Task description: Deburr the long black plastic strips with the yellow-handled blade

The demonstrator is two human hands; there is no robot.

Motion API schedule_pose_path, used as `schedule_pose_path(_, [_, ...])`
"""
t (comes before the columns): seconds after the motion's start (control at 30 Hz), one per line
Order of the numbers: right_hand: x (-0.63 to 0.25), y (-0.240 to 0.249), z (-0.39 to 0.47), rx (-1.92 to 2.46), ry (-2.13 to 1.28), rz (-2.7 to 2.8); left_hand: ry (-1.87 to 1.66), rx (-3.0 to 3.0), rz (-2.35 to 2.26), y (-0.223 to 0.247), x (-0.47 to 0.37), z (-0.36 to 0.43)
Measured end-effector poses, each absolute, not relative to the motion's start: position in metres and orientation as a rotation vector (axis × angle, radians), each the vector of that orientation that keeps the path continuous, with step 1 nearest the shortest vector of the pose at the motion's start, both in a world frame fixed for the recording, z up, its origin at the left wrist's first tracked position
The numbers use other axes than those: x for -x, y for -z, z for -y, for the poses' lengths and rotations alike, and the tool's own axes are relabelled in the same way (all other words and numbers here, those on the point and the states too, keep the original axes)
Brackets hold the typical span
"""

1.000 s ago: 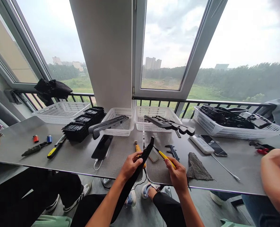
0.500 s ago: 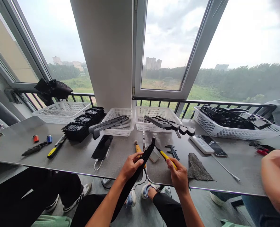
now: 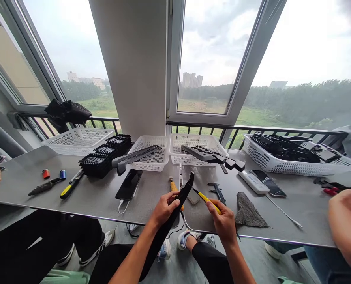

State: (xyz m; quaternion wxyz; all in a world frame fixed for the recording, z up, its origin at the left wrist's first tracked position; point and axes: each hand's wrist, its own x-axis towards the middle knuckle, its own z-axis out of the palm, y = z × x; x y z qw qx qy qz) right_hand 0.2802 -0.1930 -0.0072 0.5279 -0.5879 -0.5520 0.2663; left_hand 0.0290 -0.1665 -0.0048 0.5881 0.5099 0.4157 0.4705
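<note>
Here, the right hand (image 3: 225,221) aims a yellow-handled tool (image 3: 209,202) leftward at the black part (image 3: 188,185).
That hand grips the handle; the left hand (image 3: 165,208) clasps the part, its long axis slanting up and rightward above the worktop (image 3: 154,189). The tool's thin tip lies just beside the part's far end; whether they touch, I cannot tell.

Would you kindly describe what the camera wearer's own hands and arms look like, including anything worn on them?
The left hand and right hand are both bare, without gloves. The left forearm and right forearm show no sleeve, watch or bracelet as far as the picture reaches. The upper arms are out of view, so any sleeves there cannot be told.
</note>
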Motion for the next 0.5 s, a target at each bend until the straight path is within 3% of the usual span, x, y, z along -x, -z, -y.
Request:
schedule_pose_path(0.33, [-0.2778,0.0089,0.1905,1.468,-0.539,1.272,-1.048,-1.185,-0.995,0.0042,-0.0280,0.1667])
schedule_pose_path(0.5, [-0.2774,0.0099,0.1945,1.378,-0.655,1.429,-1.085,-1.146,-0.957,0.0013,-0.0292,0.1681])
